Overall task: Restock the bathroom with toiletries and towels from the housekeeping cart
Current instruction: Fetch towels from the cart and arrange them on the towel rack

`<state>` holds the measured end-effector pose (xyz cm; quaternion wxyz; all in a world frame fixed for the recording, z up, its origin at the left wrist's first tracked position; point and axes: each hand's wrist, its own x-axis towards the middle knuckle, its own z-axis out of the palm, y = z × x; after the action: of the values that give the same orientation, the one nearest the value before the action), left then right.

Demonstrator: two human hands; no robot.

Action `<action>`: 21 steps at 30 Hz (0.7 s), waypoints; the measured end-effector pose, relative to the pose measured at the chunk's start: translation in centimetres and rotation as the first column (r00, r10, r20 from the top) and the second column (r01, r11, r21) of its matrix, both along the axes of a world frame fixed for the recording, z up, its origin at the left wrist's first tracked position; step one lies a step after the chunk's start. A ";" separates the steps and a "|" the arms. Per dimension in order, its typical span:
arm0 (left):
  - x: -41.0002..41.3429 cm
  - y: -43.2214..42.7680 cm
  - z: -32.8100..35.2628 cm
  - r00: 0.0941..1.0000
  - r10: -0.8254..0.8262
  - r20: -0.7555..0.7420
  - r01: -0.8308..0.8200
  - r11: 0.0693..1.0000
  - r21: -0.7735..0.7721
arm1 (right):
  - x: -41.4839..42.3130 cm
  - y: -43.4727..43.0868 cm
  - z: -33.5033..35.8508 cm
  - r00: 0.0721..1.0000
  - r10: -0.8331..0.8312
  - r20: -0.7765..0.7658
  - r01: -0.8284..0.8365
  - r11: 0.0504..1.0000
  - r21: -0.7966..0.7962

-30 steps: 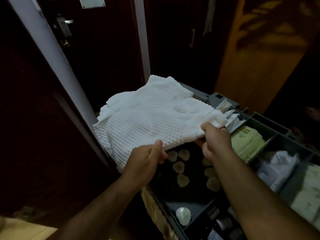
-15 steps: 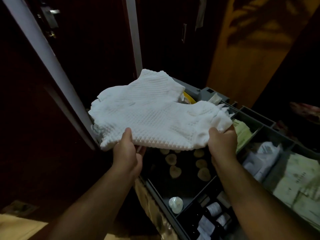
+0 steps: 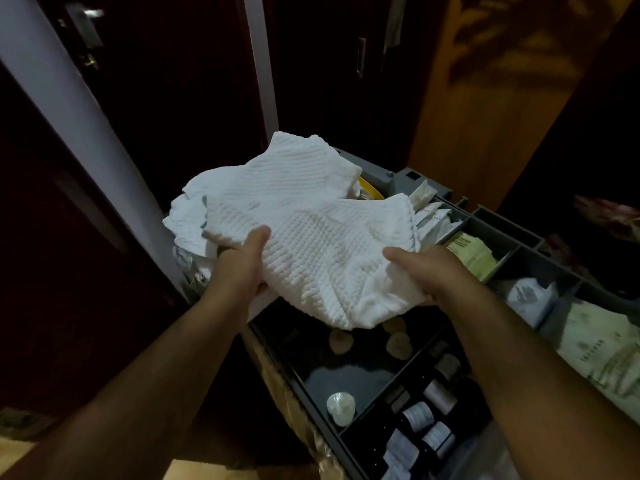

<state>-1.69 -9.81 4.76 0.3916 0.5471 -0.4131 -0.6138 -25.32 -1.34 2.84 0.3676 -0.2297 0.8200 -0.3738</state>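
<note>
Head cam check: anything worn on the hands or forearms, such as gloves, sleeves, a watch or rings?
Nothing worn that shows. The left hand and right hand are bare, with no gloves. Both forearms are uncovered down to the bottom edge of the picture, so no sleeve or cuff comes into view. No watch, band or bracelet sits at either wrist. No ring shows on the fingers in view, though the light is dim.
</note>
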 end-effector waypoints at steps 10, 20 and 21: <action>1.1 -5.1 4.3 0.699 -0.062 0.713 0.306 0.927 -0.218 | 0.6 -2.1 0.4 0.976 0.138 -0.169 -0.138 0.990 0.012; 0.5 -7.5 3.1 0.311 -0.154 0.938 0.366 0.930 0.032 | 3.4 -3.2 -0.4 0.974 0.148 -0.171 -0.176 0.971 -0.164; 0.7 -7.7 2.6 0.396 -0.146 0.906 0.305 0.952 0.020 | 3.7 -3.4 -0.4 0.971 0.155 -0.181 -0.185 0.969 -0.162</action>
<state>-0.94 -17.49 7.35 0.0636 0.6970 -0.6721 -0.2418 -21.63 -4.69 2.42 0.3062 -0.3616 0.7885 -0.3920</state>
